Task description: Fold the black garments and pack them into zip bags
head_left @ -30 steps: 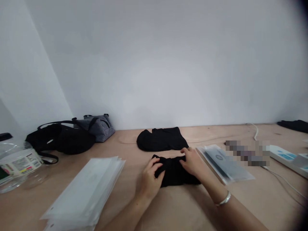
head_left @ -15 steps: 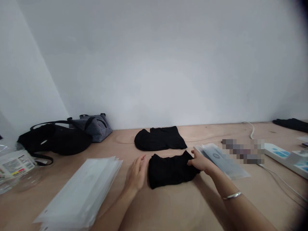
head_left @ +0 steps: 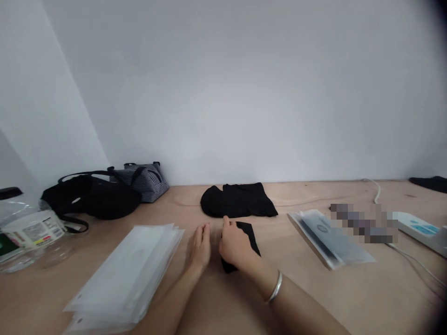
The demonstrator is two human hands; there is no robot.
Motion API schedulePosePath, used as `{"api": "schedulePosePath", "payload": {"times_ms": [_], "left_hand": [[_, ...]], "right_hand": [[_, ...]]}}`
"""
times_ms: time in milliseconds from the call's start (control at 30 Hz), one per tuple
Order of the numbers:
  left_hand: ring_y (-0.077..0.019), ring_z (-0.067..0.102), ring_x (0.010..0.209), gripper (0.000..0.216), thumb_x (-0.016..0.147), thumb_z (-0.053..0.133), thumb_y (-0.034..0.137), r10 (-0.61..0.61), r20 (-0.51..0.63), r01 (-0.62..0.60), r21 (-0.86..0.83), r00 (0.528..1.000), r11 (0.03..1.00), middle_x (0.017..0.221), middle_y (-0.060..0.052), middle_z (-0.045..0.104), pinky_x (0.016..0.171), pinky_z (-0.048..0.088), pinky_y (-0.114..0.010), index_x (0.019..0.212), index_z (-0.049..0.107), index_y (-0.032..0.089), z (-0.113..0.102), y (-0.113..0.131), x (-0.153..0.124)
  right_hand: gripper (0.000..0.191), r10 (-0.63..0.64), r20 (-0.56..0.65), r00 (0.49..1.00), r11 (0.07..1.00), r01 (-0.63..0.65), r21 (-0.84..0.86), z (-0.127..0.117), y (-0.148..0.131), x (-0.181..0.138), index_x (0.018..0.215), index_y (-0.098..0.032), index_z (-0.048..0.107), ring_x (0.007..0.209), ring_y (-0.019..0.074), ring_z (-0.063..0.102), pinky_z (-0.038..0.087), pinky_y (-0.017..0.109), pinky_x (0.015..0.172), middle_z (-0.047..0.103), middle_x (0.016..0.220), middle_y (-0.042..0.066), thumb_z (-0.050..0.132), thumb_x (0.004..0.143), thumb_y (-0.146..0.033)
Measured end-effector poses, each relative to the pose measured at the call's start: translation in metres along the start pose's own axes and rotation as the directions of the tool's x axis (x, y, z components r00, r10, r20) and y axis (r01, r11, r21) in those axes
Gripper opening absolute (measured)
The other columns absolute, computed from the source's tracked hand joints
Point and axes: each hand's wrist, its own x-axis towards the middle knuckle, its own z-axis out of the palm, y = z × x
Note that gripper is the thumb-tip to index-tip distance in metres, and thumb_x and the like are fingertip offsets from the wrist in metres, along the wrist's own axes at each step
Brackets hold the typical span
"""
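Wooden tabletop (head_left: 349, 288): two black garments (head_left: 237, 200); right hand (head_left: 235, 246) on nearer (head_left: 249, 237), left hand (head_left: 199, 249) beside.

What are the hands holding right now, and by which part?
The right hand presses on top of the folded black cloth, no clear grip; the left hand beside it holds nothing.

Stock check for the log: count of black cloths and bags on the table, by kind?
Black cloths: 3 (near cloth, back cloth, far-right cloth)
Bags: 2 (black bag, striped bag)
Total: 5
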Motion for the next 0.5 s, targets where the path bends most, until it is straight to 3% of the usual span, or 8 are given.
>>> {"api": "schedulePosePath", "payload": {"times_ms": [133,233,300,400,500], "left_hand": [[-0.0238,0.053,0.102,0.035,0.087,0.026,0.035,0.091,-0.014,-0.09,0.033,0.996,0.995,0.102,-0.011,0.059,0.087,0.039,-0.043,0.098,0.052,0.016,-0.003,0.002,-0.001],[-0.0227,0.049,0.106,0.031,0.086,0.033,0.035,0.229,0.026,-0.23,0.046,0.973,0.972,0.107,-0.008,0.057,0.093,0.036,-0.042,0.103,0.053,0.018,-0.006,0.012,-0.007],[-0.0213,0.045,0.112,0.029,0.085,0.04,0.034,0.347,0.103,-0.354,0.049,0.932,0.934,0.113,-0.005,0.055,0.097,0.033,-0.039,0.106,0.054,0.021,-0.007,0.021,-0.011],[-0.02,0.031,0.124,0.035,0.087,0.039,0.031,0.527,0.315,-0.571,0.063,0.79,0.819,0.13,-0.003,0.044,0.103,0.025,-0.039,0.12,0.048,0.022,-0.007,0.029,-0.017],[-0.0193,0.024,0.128,0.044,0.089,0.037,0.034,0.516,0.602,-0.675,0.052,0.609,0.736,0.139,-0.004,0.033,0.105,0.021,-0.04,0.131,0.034,0.023,-0.009,0.03,-0.021]], "right_hand": [[0.063,-0.209,0.075,0.975,0.953,0.22,-0.209,0.01,0.012,-0.014,0.128,-0.013,0.031,0.077,0.0263,0.06,0.044,0.034,0.059,0.053,0.107,0.016,0.054,0.069,-0.02],[0.078,-0.467,0.194,0.863,0.851,0.498,-0.166,-0.01,0.042,-0.021,0.132,-0.019,0.024,0.083,0.0251,0.058,0.043,0.033,0.066,0.055,0.105,0.01,0.06,0.064,-0.027],[0.08,-0.551,0.183,0.814,0.812,0.574,-0.107,-0.026,0.063,-0.025,0.131,-0.02,0.026,0.093,0.0253,0.053,0.041,0.034,0.074,0.053,0.108,0.01,0.063,0.062,-0.035],[0.082,-0.514,0.032,0.857,0.849,0.514,-0.118,-0.033,0.086,-0.032,0.127,-0.014,0.035,0.102,0.0293,0.046,0.037,0.042,0.083,0.05,0.113,0.014,0.062,0.059,-0.052],[0.078,-0.451,-0.024,0.892,0.878,0.438,-0.192,-0.017,0.099,-0.044,0.127,-0.008,0.038,0.111,0.0328,0.04,0.033,0.045,0.089,0.045,0.123,0.02,0.053,0.068,-0.056]]}}
